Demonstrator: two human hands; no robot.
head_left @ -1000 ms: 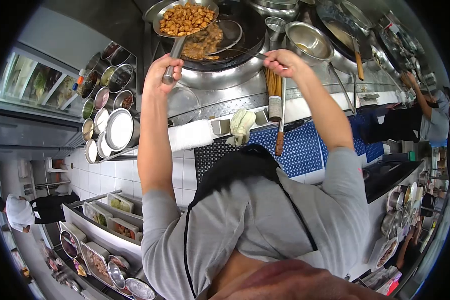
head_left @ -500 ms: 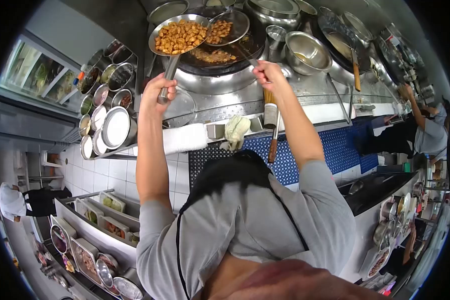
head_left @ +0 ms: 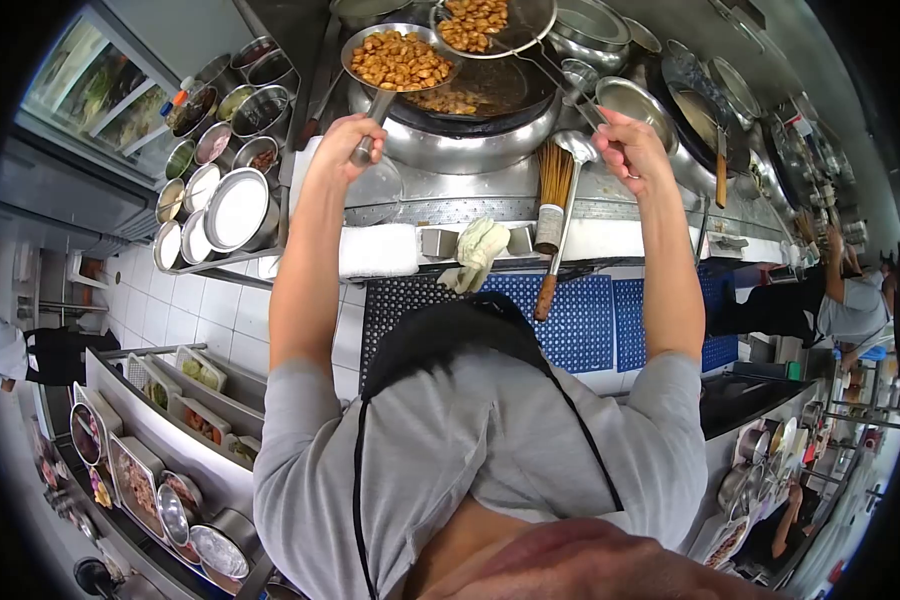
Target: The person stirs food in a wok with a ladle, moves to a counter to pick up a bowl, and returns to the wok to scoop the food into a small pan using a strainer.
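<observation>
My left hand (head_left: 346,148) is closed round the metal handle of a round strainer (head_left: 398,62) heaped with browned food pieces. In my right hand (head_left: 632,150) is the thin handle of a second, mesh strainer (head_left: 492,25), which holds more of the same pieces. Both strainers are over a dark wok (head_left: 510,90), the mesh one higher and to the right. Some food and oil lie in the bottom of the wok. Below my right hand rest a bamboo brush (head_left: 554,195) and a ladle (head_left: 577,147) with a wooden handle.
Metal containers of ingredients (head_left: 240,209) stand at the left. A steel bowl (head_left: 635,108) and another wok (head_left: 697,110) are to the right. A folded white towel (head_left: 378,249) and a crumpled cloth (head_left: 481,242) lie along the front edge. Other people stand at far right and far left.
My right hand has moved right and the mesh strainer has gone up and right, off the wok's middle. My left hand's strainer has shifted slightly right and up. The view has shifted a little.
</observation>
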